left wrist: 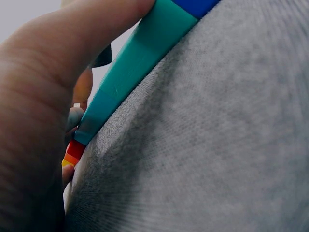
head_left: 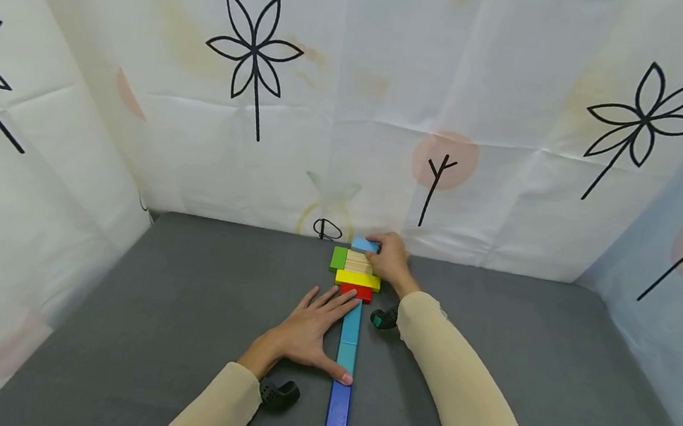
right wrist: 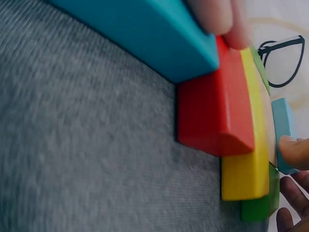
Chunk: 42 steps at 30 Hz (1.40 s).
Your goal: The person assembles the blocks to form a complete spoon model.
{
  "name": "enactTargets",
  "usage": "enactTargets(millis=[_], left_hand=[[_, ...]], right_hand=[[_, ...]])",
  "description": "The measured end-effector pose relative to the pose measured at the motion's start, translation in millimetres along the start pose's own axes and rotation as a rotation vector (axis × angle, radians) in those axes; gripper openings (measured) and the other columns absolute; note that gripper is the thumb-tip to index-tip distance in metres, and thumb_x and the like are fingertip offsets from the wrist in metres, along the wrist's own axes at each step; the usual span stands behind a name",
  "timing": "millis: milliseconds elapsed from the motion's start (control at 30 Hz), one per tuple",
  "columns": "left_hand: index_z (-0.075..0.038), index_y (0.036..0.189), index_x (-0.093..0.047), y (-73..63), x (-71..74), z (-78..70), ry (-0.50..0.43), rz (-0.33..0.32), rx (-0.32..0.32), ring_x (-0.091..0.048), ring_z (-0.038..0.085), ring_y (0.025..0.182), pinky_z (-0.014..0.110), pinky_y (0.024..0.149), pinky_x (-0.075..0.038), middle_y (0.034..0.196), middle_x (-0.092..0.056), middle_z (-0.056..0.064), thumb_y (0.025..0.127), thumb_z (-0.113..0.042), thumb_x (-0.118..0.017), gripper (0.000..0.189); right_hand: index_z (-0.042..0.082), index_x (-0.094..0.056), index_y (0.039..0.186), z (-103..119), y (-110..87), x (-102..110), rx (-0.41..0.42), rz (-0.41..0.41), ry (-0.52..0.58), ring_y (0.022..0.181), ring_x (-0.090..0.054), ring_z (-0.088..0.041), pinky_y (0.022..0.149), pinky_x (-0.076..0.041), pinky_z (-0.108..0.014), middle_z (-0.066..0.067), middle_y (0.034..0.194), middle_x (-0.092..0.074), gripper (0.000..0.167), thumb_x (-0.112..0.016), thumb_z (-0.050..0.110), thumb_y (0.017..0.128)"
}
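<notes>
Wooden blocks form a line on the dark grey cloth. My left hand (head_left: 308,330) lies spread along the column, thumb by the joint of the teal block (head_left: 347,354) and the dark blue block (head_left: 339,408), fingertips near the red block (head_left: 356,292). Another blue block (head_left: 352,321) sits between. At the far end my right hand (head_left: 393,258) pinches a light blue block (right wrist: 285,121), thumb on its face. This block is beside a row of natural wood blocks (head_left: 359,261) flanked by a green block (head_left: 339,259). A yellow block (head_left: 358,280) lies between that row and the red one.
Grey cloth (head_left: 210,296) covers the table. Behind it rises a white sheet (head_left: 351,136) printed with flowers, close past the light blue block. A black wrist device (head_left: 279,396) sits on the left wrist, another device (head_left: 384,318) on the right.
</notes>
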<state>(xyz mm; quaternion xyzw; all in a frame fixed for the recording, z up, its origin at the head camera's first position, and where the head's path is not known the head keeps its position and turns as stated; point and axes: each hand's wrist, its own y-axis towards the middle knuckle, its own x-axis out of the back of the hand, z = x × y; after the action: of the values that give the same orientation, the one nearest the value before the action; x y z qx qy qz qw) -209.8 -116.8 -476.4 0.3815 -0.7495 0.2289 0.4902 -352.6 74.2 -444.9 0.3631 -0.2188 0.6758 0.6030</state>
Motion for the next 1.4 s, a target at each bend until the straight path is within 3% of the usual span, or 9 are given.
enactTargets(millis=[333,667,1100,1400], left_hand=[[-0.025,0.165,-0.017,-0.6,1.2,-1.4,-0.001,0.004,-0.001,-0.003,0.025,0.156,0.056,0.122,0.004,0.17,-0.009,-0.007,0.066,-0.081,-0.073,0.126],[-0.026,0.165,-0.017,0.2,-0.2,-0.3,-0.005,0.007,0.003,-0.001,0.023,0.156,0.055,0.122,0.005,0.17,-0.009,-0.008,0.066,-0.082,-0.073,0.126],[-0.024,0.165,-0.018,-0.9,-1.5,-1.6,0.015,-0.001,-0.015,-0.003,0.026,0.156,0.058,0.122,0.003,0.17,-0.009,-0.007,0.065,-0.082,-0.073,0.127],[-0.023,0.164,-0.02,-1.4,-1.6,-1.8,0.013,-0.017,-0.027,-0.006,0.028,0.156,0.06,0.121,0.002,0.17,-0.012,-0.004,0.065,-0.081,-0.073,0.126]], right_hand=[[0.004,-0.068,0.132,5.4,1.9,-3.7,-0.008,-0.005,-0.003,0.123,-0.051,-0.036,0.103,-0.031,-0.062,-0.019,0.134,-0.056,0.034,-0.065,0.006,0.098],[0.007,-0.066,0.136,5.8,5.7,-3.0,-0.074,0.105,-0.065,0.133,-0.045,-0.036,0.109,-0.026,-0.065,-0.018,0.142,-0.052,0.036,-0.057,0.009,0.101],[0.012,-0.062,0.142,5.1,0.2,-9.4,-0.118,0.105,-0.092,0.119,-0.041,-0.034,0.093,-0.031,-0.053,-0.018,0.129,-0.046,0.043,-0.05,0.012,0.1],[0.014,-0.058,0.145,3.7,-3.6,-7.4,-0.107,0.097,-0.064,0.126,-0.04,-0.038,0.1,-0.03,-0.058,-0.02,0.137,-0.046,0.044,-0.05,0.015,0.102]])
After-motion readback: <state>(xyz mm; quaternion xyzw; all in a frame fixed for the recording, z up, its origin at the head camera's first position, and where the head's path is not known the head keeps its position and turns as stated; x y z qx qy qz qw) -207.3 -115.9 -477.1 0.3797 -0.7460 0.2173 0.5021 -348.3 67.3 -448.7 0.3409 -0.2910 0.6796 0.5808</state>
